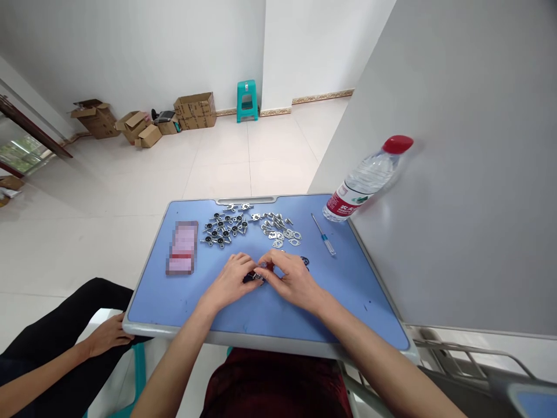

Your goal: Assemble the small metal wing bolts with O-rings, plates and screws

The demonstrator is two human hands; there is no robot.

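My left hand [231,280] is closed around a small metal part with black on it [256,276], near the front middle of the blue table [278,319]. Thumb and fingers of my right hand [292,280] pinch together at the top of the same part, partly hiding it. Just beyond my hands lie several black-centred metal fittings [226,227] in a cluster. To their right are flat silver plates with holes [288,237] and a heap of small silver pieces [273,220]. Some black rings [305,262] rest beside my right hand.
A blue-handled screwdriver [324,237] lies to the right, near a red-capped water bottle [365,183] beside a grey panel [470,191]. On the left is a blurred rectangular object [183,248]. Another person's hand [108,337] is at the table's left corner. Cartons [195,111] and a green stool [247,101] stand behind.
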